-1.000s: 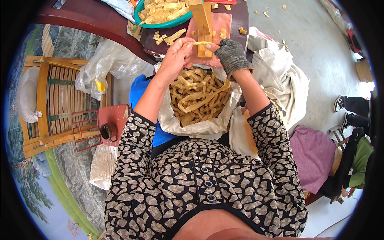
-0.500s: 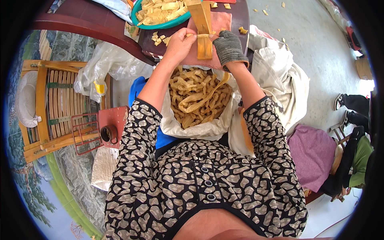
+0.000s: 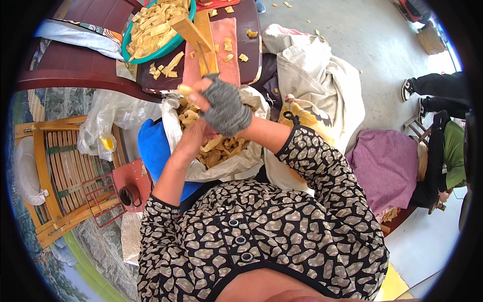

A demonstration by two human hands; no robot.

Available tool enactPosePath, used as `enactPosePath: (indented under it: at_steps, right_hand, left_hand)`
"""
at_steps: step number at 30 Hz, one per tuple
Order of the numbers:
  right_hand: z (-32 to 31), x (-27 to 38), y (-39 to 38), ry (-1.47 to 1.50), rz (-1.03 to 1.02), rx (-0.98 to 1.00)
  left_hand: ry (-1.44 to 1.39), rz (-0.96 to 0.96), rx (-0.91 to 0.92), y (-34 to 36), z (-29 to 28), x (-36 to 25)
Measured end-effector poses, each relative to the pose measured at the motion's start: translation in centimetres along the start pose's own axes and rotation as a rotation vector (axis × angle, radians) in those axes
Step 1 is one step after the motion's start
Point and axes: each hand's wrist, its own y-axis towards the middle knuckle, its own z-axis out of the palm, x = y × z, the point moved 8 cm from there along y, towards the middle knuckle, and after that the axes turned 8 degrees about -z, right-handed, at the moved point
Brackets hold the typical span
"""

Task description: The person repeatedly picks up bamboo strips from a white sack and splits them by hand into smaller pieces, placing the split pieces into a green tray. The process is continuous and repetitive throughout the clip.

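My right hand (image 3: 224, 108), in a grey fingerless glove, is over the mouth of a white sack (image 3: 254, 158). A short pale yellow dried strip (image 3: 185, 90) shows at its bare fingertips, slightly blurred. My left hand (image 3: 190, 138) is bare and low beside it at the sack; its fingers are hidden behind the glove and among the contents. Tan dried strips (image 3: 221, 151) fill the sack. Beyond my hands stands a wooden cutter (image 3: 192, 34) with a thin metal blade, resting on a pink cloth (image 3: 227, 30). Several cut yellow pieces (image 3: 228, 44) lie around it.
A teal basin (image 3: 187, 43) heaped with yellow pieces stands on the dark red table (image 3: 251, 65). Pale cloth (image 3: 322, 75) is bunched at the right. At the left are a clear plastic bag (image 3: 103, 118), a slatted wooden chair (image 3: 75, 156) and a red stand (image 3: 132, 176). Another person's legs (image 3: 443, 90) show far right.
Both hands have come away from the wooden cutter, where they held a strip across its base, down to the sack. The right hand has crossed over the left. The view has shifted rightward.
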Motion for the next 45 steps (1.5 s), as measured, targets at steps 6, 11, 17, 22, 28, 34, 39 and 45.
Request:
enactPosePath:
  at_steps: [6, 11, 17, 22, 28, 34, 39, 45]
  right_hand:
    - [1.6, 4.1, -1.9, 0.262, -0.142, 0.162]
    - [2.0, 4.4, -2.9, 0.320, -0.098, 0.250]
    - [2.1, 1.0, -3.2, 0.330, 0.025, 0.145]
    - [0.6, 0.3, -2.2, 0.159, 0.009, 0.025]
    - [3.0, -2.6, -3.8, 1.031, 0.850, 0.064]
    - [3.6, -1.5, -3.3, 1.442, 0.919, 0.211]
    - [-1.2, 0.6, 0.1, 0.258, 0.230, 0.266]
    - [3.4, 0.0, -3.3, 1.683, 1.011, 0.344]
  left_hand:
    - [-0.700, 0.064, 0.065, -3.4, 1.7, -0.6]
    - [-0.707, 0.036, -0.106, -3.3, 1.0, -3.4]
    - [-0.652, 0.002, -0.212, -2.8, 1.2, -4.5]
    - [-0.144, -0.079, -0.109, -3.4, 1.3, -3.0]
    - [0.964, 0.835, -0.784, -9.3, 3.3, -12.8]
    - [0.903, 1.013, -0.741, -9.8, 4.5, -14.0]
    - [0.352, 0.806, -0.550, -7.8, -0.1, -11.6]
    - [0.530, 1.041, -0.550, -9.6, 3.5, -14.4]
